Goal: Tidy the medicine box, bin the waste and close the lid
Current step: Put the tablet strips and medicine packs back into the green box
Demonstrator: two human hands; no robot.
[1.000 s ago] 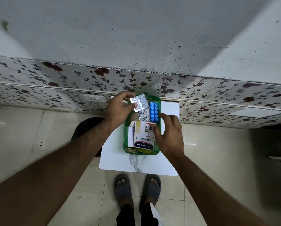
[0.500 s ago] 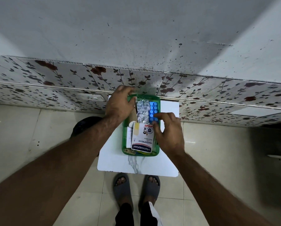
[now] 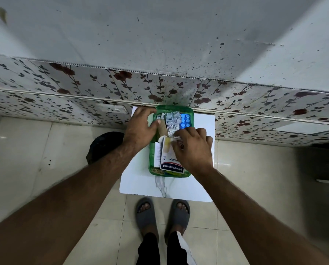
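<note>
medicine box [image 3: 152, 169] sits open on the white desk [image 3: 138, 180] against the wall. left hand [image 3: 139, 129] rests at its left rim, grip on anything not discernible; right hand [image 3: 193, 150] presses fingertips onto the hansaplast carton [image 3: 170, 165], grasping nothing. advice: steady the box with the left hand, lay the silver blister strips [image 3: 172, 119] and blue strip [image 3: 185, 120] flat so the lid can seat.
</note>
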